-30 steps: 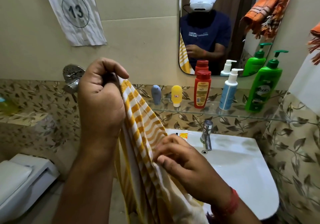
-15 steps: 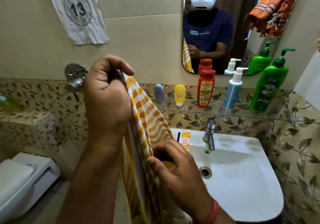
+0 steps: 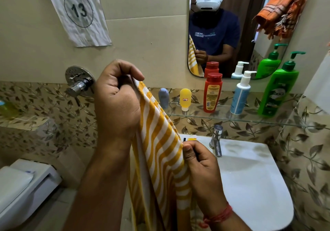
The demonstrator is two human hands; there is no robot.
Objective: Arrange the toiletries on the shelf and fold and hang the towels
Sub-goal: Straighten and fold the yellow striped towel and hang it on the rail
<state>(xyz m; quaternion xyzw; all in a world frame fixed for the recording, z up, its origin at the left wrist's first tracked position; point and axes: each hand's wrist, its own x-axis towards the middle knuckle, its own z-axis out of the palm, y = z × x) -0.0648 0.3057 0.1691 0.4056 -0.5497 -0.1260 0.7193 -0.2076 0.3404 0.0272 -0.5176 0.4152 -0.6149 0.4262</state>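
Observation:
A yellow-and-white striped towel (image 3: 159, 147) hangs in front of me. My left hand (image 3: 117, 102) grips its top corner, held high. Lower down, my right hand (image 3: 200, 163) pinches the towel's right edge between thumb and fingers. On the glass shelf (image 3: 232, 119) stand a grey-blue tube (image 3: 163, 98), a yellow tube (image 3: 185, 99), a red bottle (image 3: 212, 92), a white-and-blue pump bottle (image 3: 240, 97) and a green pump bottle (image 3: 277, 93). An orange towel (image 3: 282, 7) shows hanging in the mirror's reflection.
A white sink (image 3: 250, 177) with a chrome tap (image 3: 217, 139) sits below the shelf; a small yellow box (image 3: 191, 138) lies on its rim. A wall valve (image 3: 79, 85) is at left, a white toilet (image 3: 21, 186) at lower left. The mirror (image 3: 232, 25) hangs above.
My right hand has slid along the towel to its right edge and now pinches it there. My left hand keeps its hold on the top corner.

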